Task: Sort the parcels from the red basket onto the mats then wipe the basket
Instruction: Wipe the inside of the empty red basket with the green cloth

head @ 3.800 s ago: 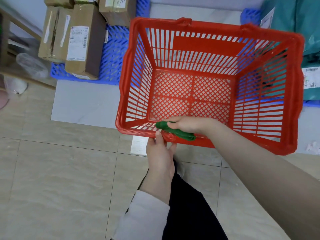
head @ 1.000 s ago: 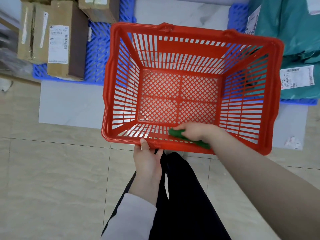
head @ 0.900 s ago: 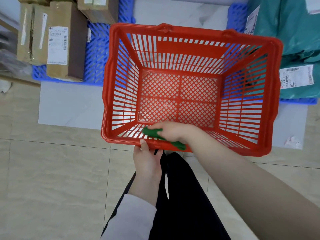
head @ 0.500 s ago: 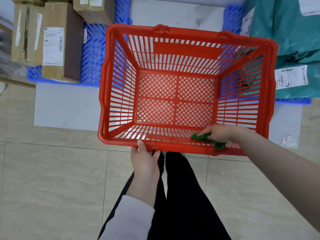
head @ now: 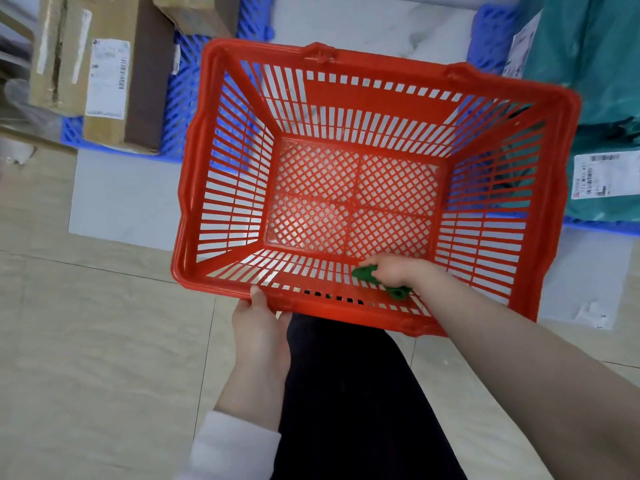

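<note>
Seen from the head camera: a person's left hand (head: pixel 259 327) grips the near rim of the empty red basket (head: pixel 381 110), thumb on top, holding it above the tiled floor (head: pixel 86 341). The right hand (head: pixel 391 271), fingers curled around a green cloth (head: pixel 363 273), presses it against the near inside wall. Cardboard parcels (head: pixel 104 81) and teal bags (head: pixel 595 64) lie on blue mats (head: pixel 180 98) beyond.

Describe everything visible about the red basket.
The basket looks like red plastic: rectangular, with slatted walls, a diamond-lattice floor, a thick rim and two lugs on the far rim. No parcels are inside. Its open top faces the camera. The left hand grips the near rim; the right hand holds a green cloth against the inner near wall.
</note>
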